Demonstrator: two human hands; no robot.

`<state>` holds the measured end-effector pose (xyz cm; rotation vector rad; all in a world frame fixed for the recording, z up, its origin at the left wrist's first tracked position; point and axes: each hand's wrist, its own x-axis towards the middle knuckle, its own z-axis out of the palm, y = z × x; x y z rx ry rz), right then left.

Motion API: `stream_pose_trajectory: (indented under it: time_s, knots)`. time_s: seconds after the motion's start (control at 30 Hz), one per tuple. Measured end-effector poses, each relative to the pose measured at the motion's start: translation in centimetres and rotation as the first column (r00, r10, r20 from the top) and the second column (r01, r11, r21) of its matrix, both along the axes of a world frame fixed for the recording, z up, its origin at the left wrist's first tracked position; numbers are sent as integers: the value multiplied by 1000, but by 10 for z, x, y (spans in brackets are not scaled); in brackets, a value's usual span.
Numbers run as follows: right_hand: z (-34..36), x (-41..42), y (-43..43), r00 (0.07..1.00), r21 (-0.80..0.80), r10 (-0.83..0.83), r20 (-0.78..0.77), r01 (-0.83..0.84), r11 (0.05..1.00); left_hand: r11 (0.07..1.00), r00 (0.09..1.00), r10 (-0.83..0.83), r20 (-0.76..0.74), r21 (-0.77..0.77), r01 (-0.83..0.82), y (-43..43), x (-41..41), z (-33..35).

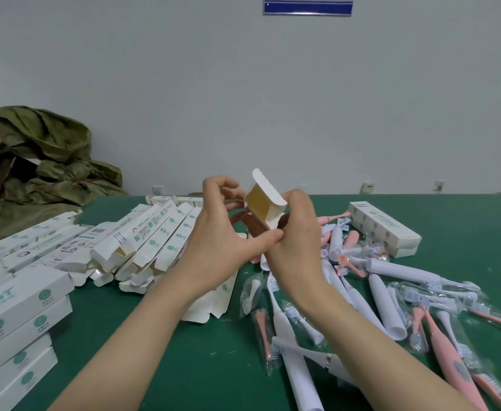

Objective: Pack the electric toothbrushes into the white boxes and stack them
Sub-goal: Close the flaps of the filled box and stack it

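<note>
Two hands are up in the middle of my feed, both on one white box [268, 200], held above the table's far half. My read on the grip: the left hand [216, 232] has its thumb tucked under the box and its fingers curled in at the side, and the right hand [296, 238] is wrapped round it from the other side. So both are clasping it. The box's end flap stands open, pointing up, and I see tan card inside. Whether a toothbrush sits in there, I cannot tell from this angle.

Now the containers. At lower left is a stack of closed boxes [20, 307], several layers high, with green dots on their sides. Past the left wrist lies a heap of open-ended boxes [154, 241], side by side, flaps hanging my way. Far right, two more shut boxes [384, 228] lie one on the other, well apart from the rest.

Loose electric toothbrushes [382, 304], white and pink, are scattered under and to the right of the right forearm. Some overlap, and a long pink toothbrush [448, 357] lies near the right edge. Spare brush heads in clear wrappers [252, 295] lie among them.

All of it rests on a dark green table [184, 366]. Behind it is a pale grey wall [243, 84], with a blue sign [308, 5] at the top edge and small sockets [367, 188] low down. A crumpled olive sack [44, 149] slumps at the far left corner
</note>
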<state>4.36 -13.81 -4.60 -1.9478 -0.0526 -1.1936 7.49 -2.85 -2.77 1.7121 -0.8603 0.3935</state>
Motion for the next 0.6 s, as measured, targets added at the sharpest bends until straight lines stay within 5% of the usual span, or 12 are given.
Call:
stream_pose_trajectory:
  time_s: [0.13,0.23,0.33,0.6]
  knots:
    - [32,-12,-13,963,-94,231,-138,-245,965,989,962,139,237,-89,-121,2,-2,4]
    - [50,-23,-27,909,47,389,-146,-387,921,964,912,266,311,-102,-246,9,-1,10]
    - [55,-29,-24,838,248,545,-13,-526,814,941,876,328,355,-40,-336,8,-4,10]
    - [48,-28,-9,777,366,629,-12,-582,726,956,910,270,315,21,-292,2,-7,8]
